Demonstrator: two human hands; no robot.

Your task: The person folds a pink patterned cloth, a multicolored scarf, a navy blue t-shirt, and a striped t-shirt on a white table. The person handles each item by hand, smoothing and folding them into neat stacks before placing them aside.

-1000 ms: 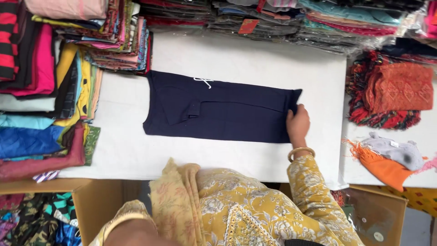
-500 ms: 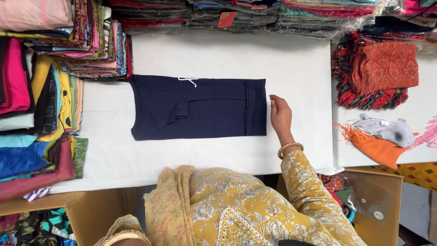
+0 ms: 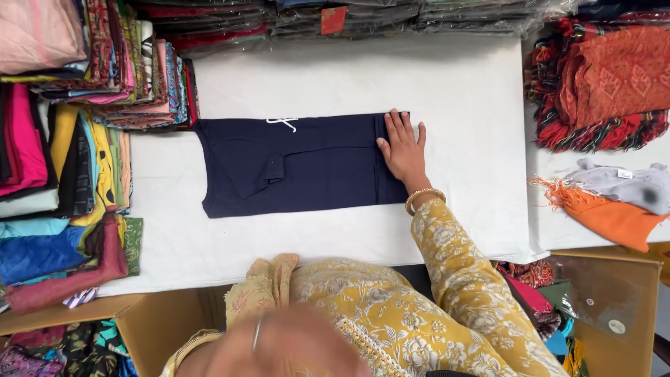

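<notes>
**Right hand flat on the folded navy garment**

I see the right hand (image 3: 403, 148) lying palm down, fingers (image 3: 399, 123) spread and straight, not gripping anything. It presses the right end of the navy garment (image 3: 300, 164). Gold bangle (image 3: 423, 198) at the wrist, yellow floral sleeve (image 3: 460, 265) running back toward the near edge.

Left hand (image 3: 279, 345): a blurred shape at the near edge of view, close to the camera. I cannot tell whether it is loose or clenched, or whether it holds anything.

The garment lies folded into a flat rectangle in the middle of the white table (image 3: 453, 84), long side running left to right. A white drawstring (image 3: 282, 123) shows on its far edge.

Around it:
- Left: tall stacks of folded fabric (image 3: 63, 139) in many colours, just beside the garment's left end.
- Far edge: a row of plastic-wrapped packs (image 3: 391, 15).
- Right, far: red patterned cloth pile (image 3: 604, 84), well apart from the hand.
- Right, near: orange cloth (image 3: 604, 216) with grey cloth (image 3: 621, 185) on top.
- Near left: cardboard box (image 3: 153, 321) with more fabric inside.
</notes>
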